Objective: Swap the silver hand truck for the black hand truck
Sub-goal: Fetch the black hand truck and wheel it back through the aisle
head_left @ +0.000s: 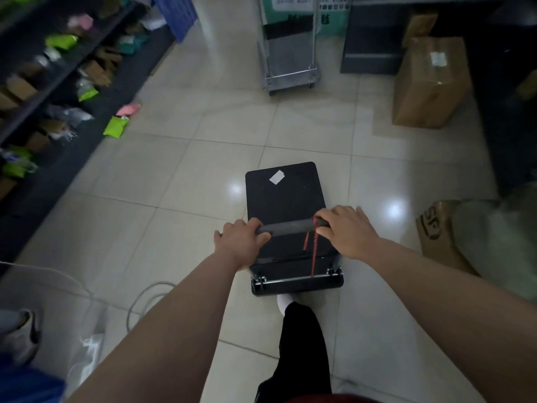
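Observation:
The black hand truck [283, 196] stands on the tiled floor right in front of me, its flat black deck bearing a small white label. My left hand [242, 241] is closed round the left end of its padded handle bar. My right hand [347, 228] holds the right end, beside a red cord that hangs from the bar. The silver hand truck [290, 74] stands further ahead at the top middle, its metal frame upright and its platform low to the floor. My foot in a white sock shows just behind the black truck's rear edge.
Dark shelves [58, 82] with green, pink and brown packages line the left side. Cardboard boxes [427, 82] stand at the right, another box [438, 228] nearer me. White cables [136, 301] lie on the floor at lower left. Another person's shoe [23, 335] is at far left.

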Motion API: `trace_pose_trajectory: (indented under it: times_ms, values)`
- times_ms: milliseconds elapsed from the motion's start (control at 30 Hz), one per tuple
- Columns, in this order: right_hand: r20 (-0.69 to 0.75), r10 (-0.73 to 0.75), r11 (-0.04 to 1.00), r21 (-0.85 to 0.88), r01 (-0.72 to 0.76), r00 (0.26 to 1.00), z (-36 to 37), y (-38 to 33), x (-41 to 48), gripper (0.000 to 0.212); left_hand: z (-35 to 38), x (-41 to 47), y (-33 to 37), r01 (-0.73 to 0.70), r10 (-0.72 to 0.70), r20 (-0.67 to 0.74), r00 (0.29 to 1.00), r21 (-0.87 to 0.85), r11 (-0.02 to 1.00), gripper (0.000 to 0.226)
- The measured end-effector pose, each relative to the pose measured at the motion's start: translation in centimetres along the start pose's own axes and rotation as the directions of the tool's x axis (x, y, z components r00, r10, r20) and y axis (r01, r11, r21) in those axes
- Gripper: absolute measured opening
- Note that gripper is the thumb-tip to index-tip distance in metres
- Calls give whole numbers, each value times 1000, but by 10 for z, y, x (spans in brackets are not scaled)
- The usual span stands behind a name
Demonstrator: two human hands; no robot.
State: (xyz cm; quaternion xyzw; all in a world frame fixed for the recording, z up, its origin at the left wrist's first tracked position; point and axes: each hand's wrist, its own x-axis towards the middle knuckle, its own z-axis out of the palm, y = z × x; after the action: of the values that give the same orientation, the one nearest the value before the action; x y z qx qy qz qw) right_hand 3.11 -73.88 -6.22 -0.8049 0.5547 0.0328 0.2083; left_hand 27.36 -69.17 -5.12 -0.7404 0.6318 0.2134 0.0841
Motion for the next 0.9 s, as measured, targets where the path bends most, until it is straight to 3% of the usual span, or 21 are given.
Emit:
trace_pose_trajectory:
  times_ms: [300,467,633,900]
  values:
    - [-30,32,999,-19,-33,999,-53,11,151,29,-59,135,-1,14,-23,-111,994,-75,997,33]
    - [-40,42,996,77,-39,998,-71,12,222,29,-87,195,-9,41,-57,-134,989,-121,992,31]
    - [-23,-15,989,144,18,1000,-97,19,310,26,-120,267,-16,75,-103,-157,982,-180,981,27]
    - [66,-151,988,43,148,986,-155,51,456,26,-171,374,7,238,-260,-98,961,-192,952,31]
